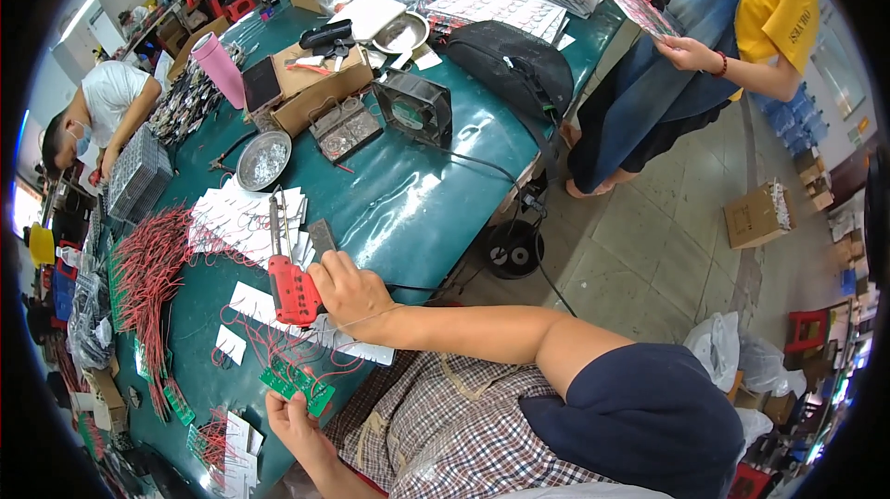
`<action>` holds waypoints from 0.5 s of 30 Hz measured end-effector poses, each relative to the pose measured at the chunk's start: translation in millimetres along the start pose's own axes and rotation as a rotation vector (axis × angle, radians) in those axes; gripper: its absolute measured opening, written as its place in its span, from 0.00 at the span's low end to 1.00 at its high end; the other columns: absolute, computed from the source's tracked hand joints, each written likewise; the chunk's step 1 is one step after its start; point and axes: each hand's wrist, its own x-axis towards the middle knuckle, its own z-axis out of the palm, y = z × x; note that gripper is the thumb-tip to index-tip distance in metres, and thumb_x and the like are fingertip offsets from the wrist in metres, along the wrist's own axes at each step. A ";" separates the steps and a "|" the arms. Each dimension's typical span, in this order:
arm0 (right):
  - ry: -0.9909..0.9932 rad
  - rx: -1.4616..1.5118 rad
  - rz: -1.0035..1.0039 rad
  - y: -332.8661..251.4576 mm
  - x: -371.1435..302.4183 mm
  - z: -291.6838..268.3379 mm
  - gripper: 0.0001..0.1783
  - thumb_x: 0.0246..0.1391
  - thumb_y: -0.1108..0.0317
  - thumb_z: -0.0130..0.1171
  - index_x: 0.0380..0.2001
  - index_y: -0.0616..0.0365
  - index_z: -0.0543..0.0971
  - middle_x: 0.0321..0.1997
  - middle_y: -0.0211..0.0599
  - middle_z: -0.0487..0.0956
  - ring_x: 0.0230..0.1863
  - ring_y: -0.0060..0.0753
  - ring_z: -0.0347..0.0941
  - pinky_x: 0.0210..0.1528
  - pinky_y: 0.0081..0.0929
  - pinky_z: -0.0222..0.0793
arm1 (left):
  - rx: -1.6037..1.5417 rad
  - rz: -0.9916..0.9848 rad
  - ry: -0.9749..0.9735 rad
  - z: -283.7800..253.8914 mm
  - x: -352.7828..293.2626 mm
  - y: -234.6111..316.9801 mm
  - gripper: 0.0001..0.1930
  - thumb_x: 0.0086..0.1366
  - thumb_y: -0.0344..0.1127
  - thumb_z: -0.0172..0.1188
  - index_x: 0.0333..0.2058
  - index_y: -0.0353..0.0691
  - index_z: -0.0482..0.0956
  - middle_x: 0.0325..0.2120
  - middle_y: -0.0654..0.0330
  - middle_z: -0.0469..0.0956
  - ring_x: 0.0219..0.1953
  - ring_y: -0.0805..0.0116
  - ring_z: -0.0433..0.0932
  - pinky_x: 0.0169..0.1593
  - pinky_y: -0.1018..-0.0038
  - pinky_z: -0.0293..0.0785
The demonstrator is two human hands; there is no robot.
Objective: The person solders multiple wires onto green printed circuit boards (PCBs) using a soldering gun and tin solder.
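My right hand [357, 297] is closed around a red soldering gun [293, 291], whose thin metal tip points away from me over white sheets. At the table's near edge, my left hand [301, 432] pinches a small green circuit board [297, 390] between thumb and fingers. Red wires [278, 341] run from this board across a white strip [250, 303]. The soldering gun's tip is well apart from the board. To the left lies a thick bundle of red wires [148, 267] with green boards along its edge.
On the green table [389, 202] are a metal bowl [263, 161], a black fan [413, 108], a soldering stand [345, 128], a black bag [510, 63] and a pink tumbler [218, 68]. Co-workers stand at far left and upper right. A cable hangs over the right edge.
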 end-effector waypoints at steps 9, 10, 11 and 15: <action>-0.005 -0.036 0.007 3.8 1.4 -1.3 0.15 0.42 0.73 0.54 0.36 0.62 0.69 0.33 0.38 0.66 0.37 0.35 0.68 0.23 0.21 0.72 | -0.043 0.042 -0.032 -12.5 -6.7 12.0 0.11 0.60 0.32 0.53 0.41 0.40 0.70 0.40 0.53 0.80 0.25 0.79 0.77 0.20 0.84 0.73; -0.004 -0.038 0.008 4.2 1.4 -1.2 0.15 0.42 0.73 0.54 0.36 0.62 0.69 0.33 0.38 0.66 0.37 0.35 0.68 0.23 0.21 0.72 | -0.044 0.042 -0.034 -13.5 -7.6 15.6 0.11 0.60 0.32 0.53 0.41 0.40 0.70 0.40 0.53 0.80 0.25 0.79 0.77 0.20 0.84 0.73; -0.014 -0.047 0.004 4.8 0.9 -0.4 0.15 0.42 0.73 0.55 0.37 0.62 0.69 0.33 0.38 0.66 0.38 0.35 0.68 0.23 0.21 0.72 | -0.055 0.073 -0.023 -14.3 -8.3 19.5 0.13 0.60 0.32 0.53 0.44 0.39 0.70 0.40 0.53 0.80 0.25 0.79 0.77 0.20 0.84 0.73; -0.082 0.002 0.035 6.9 -3.2 -0.8 0.23 0.38 0.76 0.57 0.43 0.63 0.68 0.36 0.40 0.65 0.39 0.41 0.68 0.27 0.28 0.73 | -0.056 0.164 0.027 -24.5 -8.8 34.8 0.20 0.58 0.36 0.55 0.50 0.37 0.69 0.42 0.50 0.79 0.23 0.80 0.75 0.20 0.85 0.72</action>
